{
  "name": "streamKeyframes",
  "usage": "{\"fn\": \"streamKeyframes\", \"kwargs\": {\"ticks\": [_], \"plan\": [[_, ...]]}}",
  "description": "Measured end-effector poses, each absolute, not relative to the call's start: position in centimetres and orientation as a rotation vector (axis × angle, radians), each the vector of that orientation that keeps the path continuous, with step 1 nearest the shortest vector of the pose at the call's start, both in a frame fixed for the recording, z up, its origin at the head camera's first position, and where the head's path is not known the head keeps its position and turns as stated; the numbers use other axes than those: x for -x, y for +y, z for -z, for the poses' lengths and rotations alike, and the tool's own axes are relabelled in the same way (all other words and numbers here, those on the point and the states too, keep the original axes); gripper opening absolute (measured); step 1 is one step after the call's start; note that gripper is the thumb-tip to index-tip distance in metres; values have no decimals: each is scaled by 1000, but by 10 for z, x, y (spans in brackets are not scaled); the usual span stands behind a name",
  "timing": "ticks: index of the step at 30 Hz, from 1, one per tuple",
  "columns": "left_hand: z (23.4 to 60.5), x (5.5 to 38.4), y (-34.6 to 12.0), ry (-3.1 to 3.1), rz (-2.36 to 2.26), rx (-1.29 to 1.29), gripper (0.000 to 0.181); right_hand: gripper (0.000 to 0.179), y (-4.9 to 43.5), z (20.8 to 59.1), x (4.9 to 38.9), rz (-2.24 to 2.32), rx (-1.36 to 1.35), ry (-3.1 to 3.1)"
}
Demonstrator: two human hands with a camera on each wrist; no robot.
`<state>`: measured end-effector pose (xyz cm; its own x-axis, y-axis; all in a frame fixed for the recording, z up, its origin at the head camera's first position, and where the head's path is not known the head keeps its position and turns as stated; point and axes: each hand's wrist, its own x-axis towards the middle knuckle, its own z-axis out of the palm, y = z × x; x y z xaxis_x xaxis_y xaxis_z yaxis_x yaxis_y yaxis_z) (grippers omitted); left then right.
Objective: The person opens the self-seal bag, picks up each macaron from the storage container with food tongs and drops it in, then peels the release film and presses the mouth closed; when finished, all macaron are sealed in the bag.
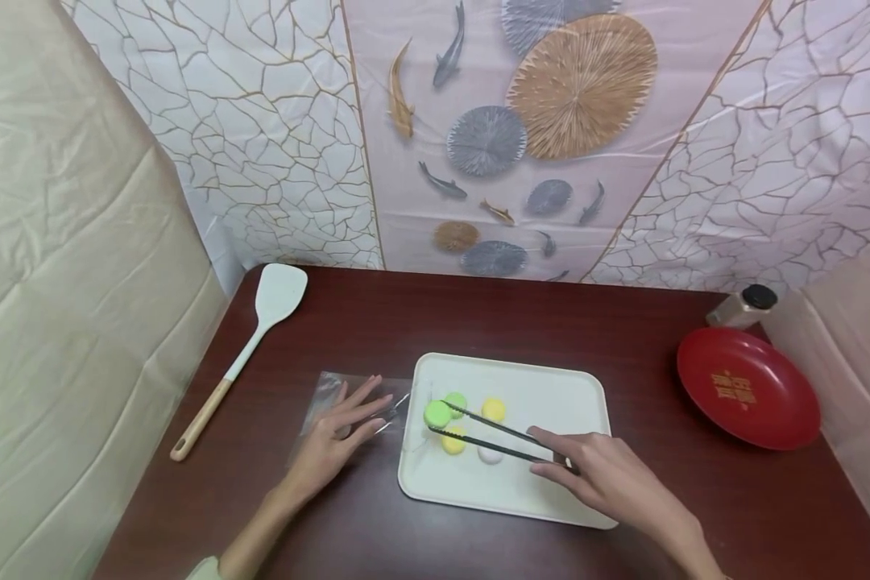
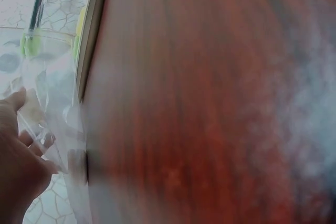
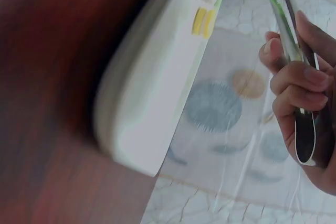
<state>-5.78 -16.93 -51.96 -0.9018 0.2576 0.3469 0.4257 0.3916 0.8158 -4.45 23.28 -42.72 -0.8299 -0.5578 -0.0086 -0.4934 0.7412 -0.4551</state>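
Note:
In the head view, my right hand (image 1: 602, 475) holds black-edged metal tongs (image 1: 489, 447) over a cream tray (image 1: 551, 387). Between the tong tips is a green macaron (image 1: 437, 414), raised above the tray. Beneath and around it lie another green macaron (image 1: 456, 403), two yellow macarons (image 1: 493, 409) and a whitish macaron (image 1: 490, 454). The right wrist view shows my fingers curled round the tongs (image 3: 305, 135). Left of the tray, my left hand (image 1: 337, 435) holds a clear plastic bag (image 1: 326, 393), fingers spread, its mouth toward the tray. The exact grip is blurred by the film (image 2: 52, 77).
A white spatula (image 1: 279, 294) with a wooden handle lies at the left. To the right sits a red plate (image 1: 747, 387), with a black-lidded jar (image 1: 743, 306) behind it. Patterned cloth (image 1: 283, 145) hangs behind the dark wooden table (image 1: 377, 314).

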Motion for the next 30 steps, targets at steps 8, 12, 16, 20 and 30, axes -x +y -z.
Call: {"fn": "streamKeyframes", "kwargs": {"ticks": [8, 12, 16, 20, 30], "plan": [[519, 55, -170, -2485, 1461, 619, 38, 38, 204, 428, 58, 628, 970, 2766], [519, 54, -170, -2494, 1447, 622, 37, 36, 191, 431, 64, 596, 994, 2743], [520, 53, -169, -2483, 1458, 625, 37, 37, 174, 433, 68, 559, 1023, 2740], [521, 54, -166, -2449, 1477, 642, 36, 37, 157, 434, 71, 559, 1043, 2750], [519, 58, -161, -2414, 1496, 679, 36, 23, 121, 437, 78, 520, 1003, 2807]]}}
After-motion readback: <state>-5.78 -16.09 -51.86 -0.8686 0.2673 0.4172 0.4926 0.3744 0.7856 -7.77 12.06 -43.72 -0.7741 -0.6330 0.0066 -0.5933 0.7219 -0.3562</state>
